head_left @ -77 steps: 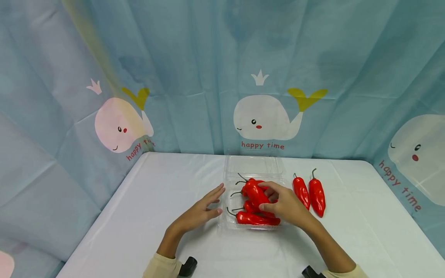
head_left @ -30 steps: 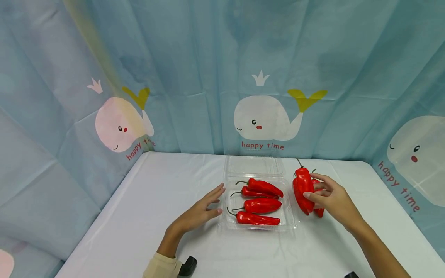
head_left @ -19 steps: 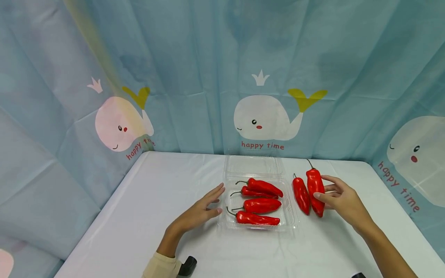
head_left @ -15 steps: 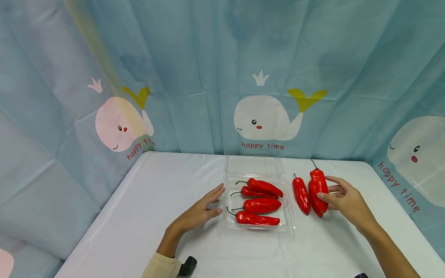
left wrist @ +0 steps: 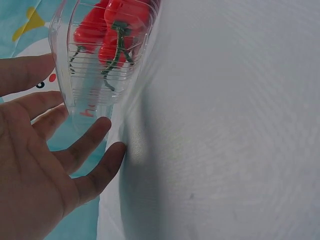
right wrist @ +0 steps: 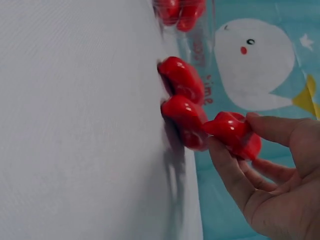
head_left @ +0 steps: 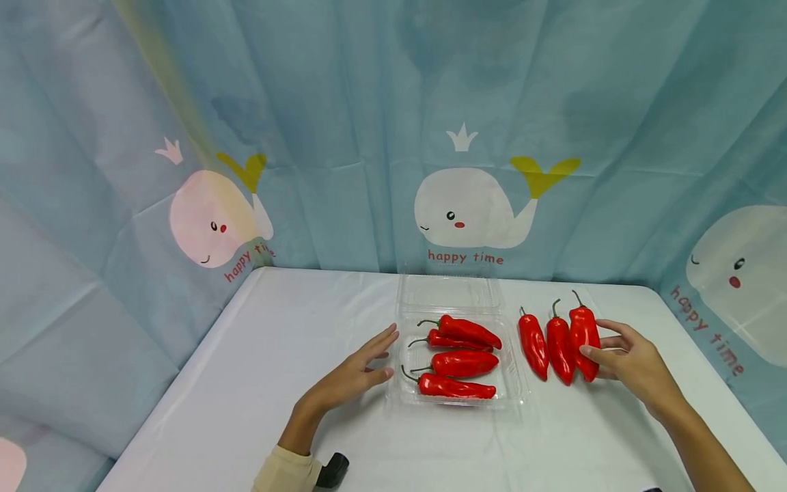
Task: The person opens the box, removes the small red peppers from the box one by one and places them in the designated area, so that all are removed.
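Note:
In the head view my right hand pinches a red chili pepper between thumb and fingers, its green stem pointing away. The right wrist view shows this pepper lifted off the table, its tip overlapping a neighbour. Two more red peppers, a left one and a middle one, lie side by side to its left. My left hand has its fingers extended along the left side of a clear plastic clamshell box. Several red peppers lie inside that box with stems to the left.
The box's clear lid is folded back toward the rear of the white-covered table. Behind the table hangs a blue curtain with whale prints. A black wrist-camera mount shows beside the left sleeve.
My right hand has carried a pepper from the box rightward, over the two lying outside, to their right side. Fewer peppers are in the box. The left hand has stayed put.

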